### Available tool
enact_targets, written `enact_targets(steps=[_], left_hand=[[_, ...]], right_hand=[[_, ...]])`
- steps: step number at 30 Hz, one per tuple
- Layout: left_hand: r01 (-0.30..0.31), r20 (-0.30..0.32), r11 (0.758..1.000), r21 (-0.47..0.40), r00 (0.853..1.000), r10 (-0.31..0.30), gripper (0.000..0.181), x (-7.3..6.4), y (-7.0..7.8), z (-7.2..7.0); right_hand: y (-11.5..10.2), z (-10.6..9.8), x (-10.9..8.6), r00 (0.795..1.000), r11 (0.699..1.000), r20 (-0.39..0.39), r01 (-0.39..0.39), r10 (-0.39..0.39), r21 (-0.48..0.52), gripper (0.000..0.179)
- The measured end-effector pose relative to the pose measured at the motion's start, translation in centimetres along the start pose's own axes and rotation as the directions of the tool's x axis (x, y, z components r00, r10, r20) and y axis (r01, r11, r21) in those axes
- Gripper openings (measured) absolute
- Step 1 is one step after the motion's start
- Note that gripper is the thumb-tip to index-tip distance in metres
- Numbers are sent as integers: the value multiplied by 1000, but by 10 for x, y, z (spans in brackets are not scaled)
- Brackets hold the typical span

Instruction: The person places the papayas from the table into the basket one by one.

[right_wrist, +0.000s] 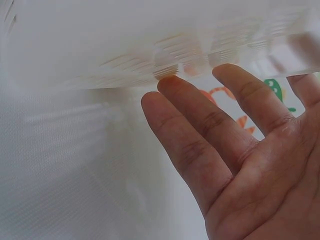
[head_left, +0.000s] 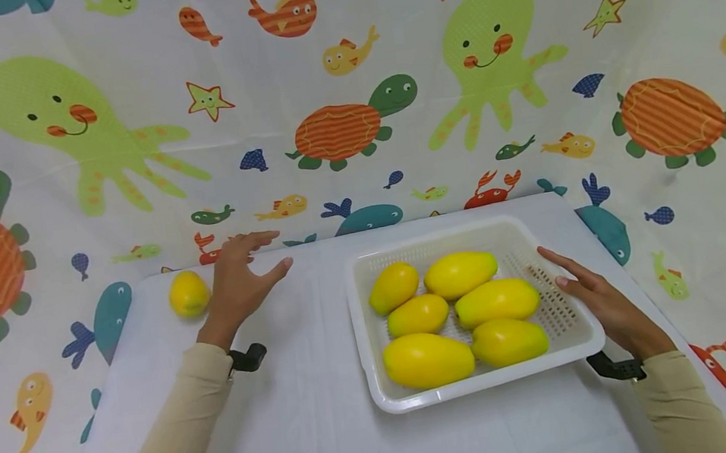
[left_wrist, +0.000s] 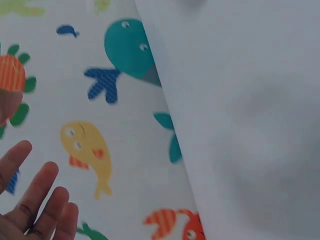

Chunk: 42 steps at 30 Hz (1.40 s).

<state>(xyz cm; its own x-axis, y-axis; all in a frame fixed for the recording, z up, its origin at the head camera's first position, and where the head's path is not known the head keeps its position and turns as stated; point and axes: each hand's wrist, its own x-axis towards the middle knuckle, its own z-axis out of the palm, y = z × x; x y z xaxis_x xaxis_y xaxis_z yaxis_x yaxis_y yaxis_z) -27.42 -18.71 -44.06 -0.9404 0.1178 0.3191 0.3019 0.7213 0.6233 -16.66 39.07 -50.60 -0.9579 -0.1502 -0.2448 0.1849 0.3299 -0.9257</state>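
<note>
A white plastic basket (head_left: 386,405) with slotted walls holds several yellow papaya-like fruits (head_left: 429,360), some with greenish tips. My right hand (head_left: 611,308) is at the basket's right side, its fingers extended along the outer wall. In the right wrist view, fingertips (right_wrist: 172,82) reach the basket's lower edge (right_wrist: 120,75), and the palm holds nothing. My left hand (head_left: 236,289) hovers over the table's back left with thumb and fingers spread and nothing between them. Just left of it lies a single yellow fruit (head_left: 189,294). The left wrist view shows loosely extended fingers (left_wrist: 37,192).
A white cloth covers the table (head_left: 294,434). Behind it and at both sides hangs a curtain (head_left: 380,40) printed with sea animals. The table's back edge runs just behind the basket and the single fruit.
</note>
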Motion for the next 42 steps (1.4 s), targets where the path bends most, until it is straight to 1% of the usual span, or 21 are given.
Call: enact_targets(steps=[3, 7, 9, 12, 14, 17, 20, 22, 24, 27, 31, 35, 38, 40, 42], left_hand=[[44, -33, 999, 29, 999, -43, 55, -3, -18, -8], [106, -61, 993, 49, 993, -103, 56, -10, -39, -17], [124, -74, 991, 48, 990, -121, 56, -14, -47, -22], [135, -101, 989, 57, 987, -129, 54, -18, -58, -27], [148, -115, 987, 61, 983, -141, 53, -20, -64, -30], [194, -116, 977, 87, 976, -184, 55, -21, -74, -35], [264, -106, 957, 121, 962, -252, 63, -22, -87, -40], [317, -108, 938, 138, 947, -304, 69, -24, -96, -43], [364, -117, 922, 132, 929, -351, 73, -27, -106, -45], [412, -124, 904, 110, 908, -399, 77, -29, -119, -48], [456, -89, 885, 89, 889, -449, 81, -30, -134, -48], [496, -42, 865, 80, 868, -494, 79, -31, -144, -47], [509, -12, 858, 70, 861, -509, 76, -31, -149, -44], [511, 7, 857, 63, 859, -513, 75, -31, -151, -42], [520, 24, 853, 47, 853, -521, 75, -30, -153, -40]], right_hand=[[1, 0, 1, 1000, 1000, 1, 10, -10, 4, 62], [2, 0, -1, 1000, 1000, -4, -2, 2, 1, 62], [3, 0, -1, 1000, 1000, -3, -7, 7, 2, 62], [2, 0, -1, 1000, 1000, -2, -10, 10, 2, 62], [1, 0, -1, 1000, 1000, -4, -13, 13, 2, 62], [1, 0, -2, 1000, 1000, -7, -20, 20, 3, 62], [1, 0, -2, 1000, 1000, -8, -23, 23, 3, 62], [2, 0, -2, 1000, 1000, -6, -24, 24, 3, 62], [3, 0, -1, 1000, 1000, -3, -25, 25, 5, 61], [4, -1, -1, 1000, 1000, 0, -26, 26, 9, 61], [5, -2, -3, 1000, 999, 0, -29, 29, 14, 62], [5, 0, -2, 1000, 1000, -1, -18, 18, 16, 62], [5, 0, -1, 1000, 1000, 1, -9, 9, 16, 62], [4, 1, -1, 1000, 1000, 1, -12, 12, 20, 62], [4, 1, 0, 1000, 999, 3, -21, 20, 25, 62]])
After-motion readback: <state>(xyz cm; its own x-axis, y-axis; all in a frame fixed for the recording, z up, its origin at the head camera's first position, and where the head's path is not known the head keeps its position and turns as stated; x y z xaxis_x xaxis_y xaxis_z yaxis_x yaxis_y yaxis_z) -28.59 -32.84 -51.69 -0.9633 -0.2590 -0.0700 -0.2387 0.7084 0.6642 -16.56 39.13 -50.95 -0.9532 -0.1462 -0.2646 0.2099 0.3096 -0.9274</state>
